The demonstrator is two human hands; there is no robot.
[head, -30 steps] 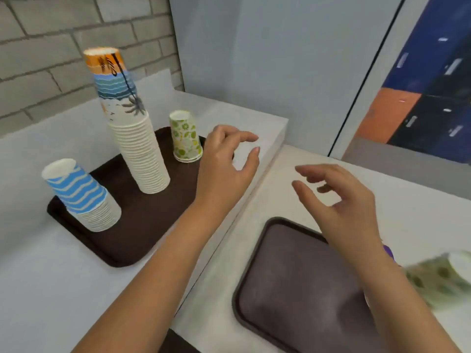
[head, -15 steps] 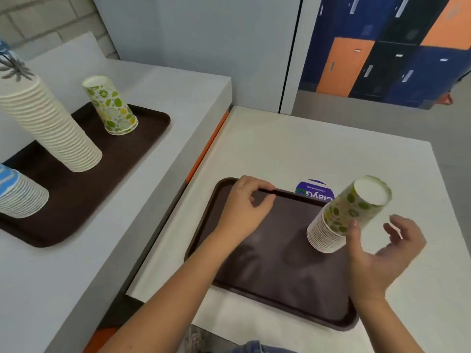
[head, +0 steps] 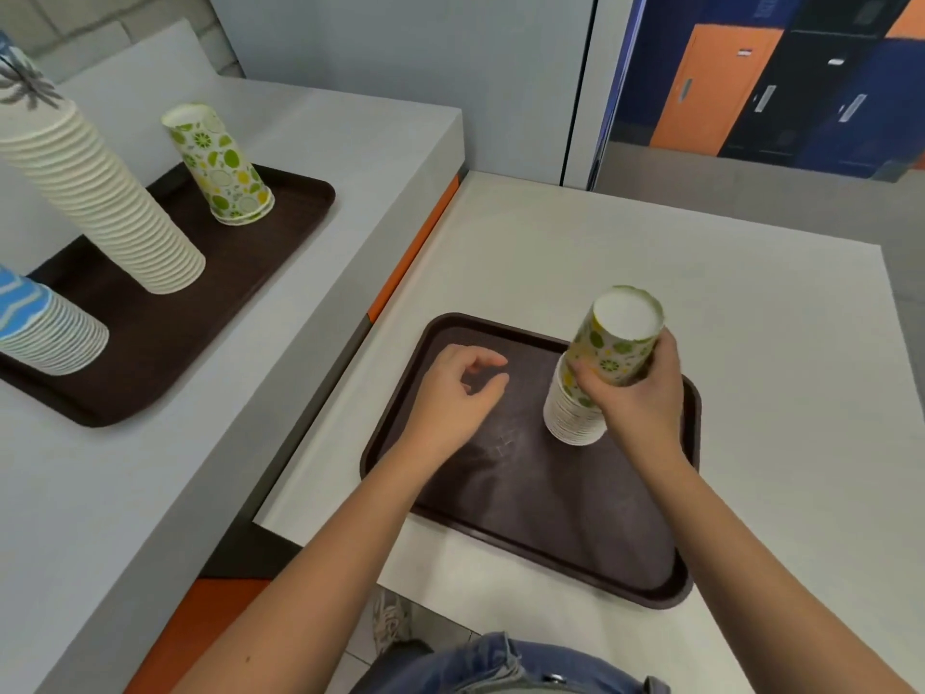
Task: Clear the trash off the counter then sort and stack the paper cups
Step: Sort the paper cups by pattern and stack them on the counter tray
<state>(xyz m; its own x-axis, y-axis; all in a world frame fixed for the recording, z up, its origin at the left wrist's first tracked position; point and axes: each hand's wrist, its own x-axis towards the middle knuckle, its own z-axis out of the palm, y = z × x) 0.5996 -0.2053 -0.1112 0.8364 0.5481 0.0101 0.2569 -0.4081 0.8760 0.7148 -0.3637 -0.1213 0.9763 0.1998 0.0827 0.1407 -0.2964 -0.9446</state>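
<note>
While the right hand grips the cup stack (upside down), the left hand hovers loosely curled, empty.

Two level surfaces are being shown side by side. At the left, a higher grey counter is being occupied by a dark brown tray, which is lying flat toward its left part. At the right, a lower off-white table is being butted against the counter's orange-trimmed side. It is being occupied by a second dark brown tray, lying flat and slightly askew near the front edge.
</note>
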